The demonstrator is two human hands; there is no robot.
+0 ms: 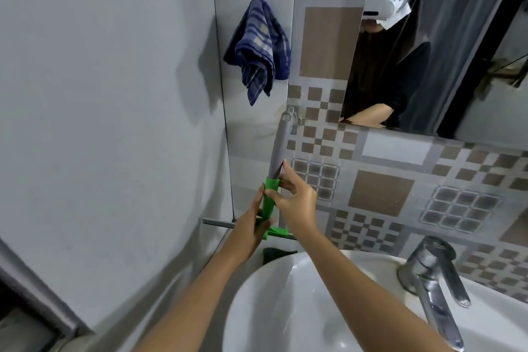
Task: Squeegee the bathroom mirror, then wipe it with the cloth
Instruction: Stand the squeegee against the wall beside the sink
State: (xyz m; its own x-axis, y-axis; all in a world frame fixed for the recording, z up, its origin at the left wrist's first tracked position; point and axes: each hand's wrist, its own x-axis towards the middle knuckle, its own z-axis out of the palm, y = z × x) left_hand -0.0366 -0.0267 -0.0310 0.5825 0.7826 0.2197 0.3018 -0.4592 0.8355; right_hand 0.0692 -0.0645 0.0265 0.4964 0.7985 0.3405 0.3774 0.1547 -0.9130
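A squeegee (279,148) with a grey handle and a green neck hangs from a wall hook (300,118), blade end down. My left hand (253,226) grips the green lower part near the blade. My right hand (294,197) pinches the green neck just below the grey handle. A blue checked cloth (258,48) hangs on the wall above and to the left of the squeegee. The mirror (457,46) is mounted at the upper right and reflects a person in dark clothes.
A white basin (285,308) sits below my arms with a chrome tap (434,274) at its right. Patterned grey and brown tiles cover the wall behind. A plain grey wall closes the left side. A thin metal rail (217,222) runs under the squeegee.
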